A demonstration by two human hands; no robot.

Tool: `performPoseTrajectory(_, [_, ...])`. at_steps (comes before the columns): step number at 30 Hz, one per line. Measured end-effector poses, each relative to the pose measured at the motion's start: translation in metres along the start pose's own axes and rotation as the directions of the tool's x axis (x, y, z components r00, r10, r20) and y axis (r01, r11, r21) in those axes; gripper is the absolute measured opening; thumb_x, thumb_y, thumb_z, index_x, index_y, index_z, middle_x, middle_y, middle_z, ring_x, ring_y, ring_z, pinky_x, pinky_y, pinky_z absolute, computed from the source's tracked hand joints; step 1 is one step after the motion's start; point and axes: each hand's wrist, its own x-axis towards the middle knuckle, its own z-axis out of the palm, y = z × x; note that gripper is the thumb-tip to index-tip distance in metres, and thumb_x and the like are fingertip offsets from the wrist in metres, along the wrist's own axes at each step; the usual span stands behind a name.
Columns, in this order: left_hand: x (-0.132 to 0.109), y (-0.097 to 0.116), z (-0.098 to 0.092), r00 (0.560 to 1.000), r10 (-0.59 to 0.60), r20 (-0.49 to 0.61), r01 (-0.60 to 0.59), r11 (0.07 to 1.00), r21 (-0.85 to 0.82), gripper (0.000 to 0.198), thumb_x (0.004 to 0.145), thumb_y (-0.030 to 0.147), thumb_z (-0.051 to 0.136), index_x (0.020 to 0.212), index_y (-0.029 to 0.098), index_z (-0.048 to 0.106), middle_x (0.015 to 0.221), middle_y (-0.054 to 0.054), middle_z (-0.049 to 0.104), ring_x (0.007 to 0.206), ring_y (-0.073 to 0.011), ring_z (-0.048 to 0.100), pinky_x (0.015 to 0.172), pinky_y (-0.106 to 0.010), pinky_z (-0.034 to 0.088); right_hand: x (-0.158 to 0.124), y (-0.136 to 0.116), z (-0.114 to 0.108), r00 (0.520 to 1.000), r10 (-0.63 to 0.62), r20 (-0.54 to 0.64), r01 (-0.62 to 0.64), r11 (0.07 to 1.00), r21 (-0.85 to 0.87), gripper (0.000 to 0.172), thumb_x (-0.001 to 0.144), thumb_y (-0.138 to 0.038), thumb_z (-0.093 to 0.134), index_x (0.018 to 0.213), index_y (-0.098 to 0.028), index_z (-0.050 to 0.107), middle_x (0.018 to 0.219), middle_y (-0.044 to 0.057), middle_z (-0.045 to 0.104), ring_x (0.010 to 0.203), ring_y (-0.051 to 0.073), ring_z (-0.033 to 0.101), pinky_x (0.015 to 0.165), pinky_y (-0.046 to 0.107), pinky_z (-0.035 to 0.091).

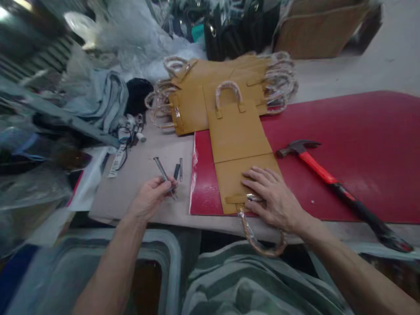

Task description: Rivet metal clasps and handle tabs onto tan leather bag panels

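The left hand [153, 195] pinches a slim silver metal rod [160, 166], lower end blurred. The right hand [273, 197], fingers outstretched, rests on a flat tan leather-like panel [241, 139] over a flat red sheet [348, 135], hiding part of a curved brown handle [251, 239].

Pale worktbl [157, 142]; grey tub [175, 253] below, lower L; glare [4, 13] top L.
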Motion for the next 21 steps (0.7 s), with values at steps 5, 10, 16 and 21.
performPoseTrajectory(5, [-0.022,-0.040,0.069,0.954,0.284,0.101,-0.288,0.957,0.032,0.028,0.078,0.036,0.086,0.096,0.016,0.078,0.092,-0.005,0.078,0.082,-0.0148,0.072,0.080,-0.024,0.059,0.000,-0.001,-0.002,1.000,0.000,-0.007,0.000,1.000,0.020,0.047,0.093,-0.042,0.063,0.133,-0.019,0.060,0.148,0.014,0.057,0.144,0.036,0.043,0.118,0.061,0.033])
performPoseTrajectory(10, [-0.034,-0.058,0.106,0.824,0.498,0.271,-0.549,0.820,0.162,0.011,0.090,0.021,0.071,0.100,0.017,0.074,0.105,-0.007,0.077,0.099,-0.0189,0.073,0.089,-0.029,0.060,0.002,-0.001,-0.002,1.000,0.000,-0.019,0.000,1.000,0.020,0.047,0.092,-0.043,0.064,0.131,-0.018,0.061,0.146,0.014,0.058,0.143,0.037,0.044,0.117,0.060,0.034])
performPoseTrajectory(16, [-0.033,-0.074,0.105,0.744,0.579,0.333,-0.656,0.727,0.203,0.009,0.096,0.019,0.065,0.104,0.018,0.068,0.109,-0.008,0.073,0.103,-0.0194,0.072,0.095,-0.034,0.058,0.002,-0.001,-0.003,1.000,-0.014,-0.016,0.014,1.000,0.015,0.046,0.094,-0.046,0.061,0.131,-0.017,0.060,0.146,0.015,0.058,0.142,0.037,0.045,0.116,0.060,0.035])
performPoseTrajectory(21, [-0.032,-0.077,0.106,0.735,0.598,0.319,-0.657,0.744,0.121,0.010,0.098,0.017,0.063,0.107,0.019,0.066,0.109,-0.006,0.071,0.101,-0.0183,0.072,0.092,-0.033,0.058,0.003,0.000,-0.003,1.000,-0.014,-0.012,0.014,0.999,0.034,0.046,0.095,-0.045,0.060,0.129,-0.016,0.061,0.144,0.017,0.059,0.142,0.038,0.045,0.116,0.061,0.035])
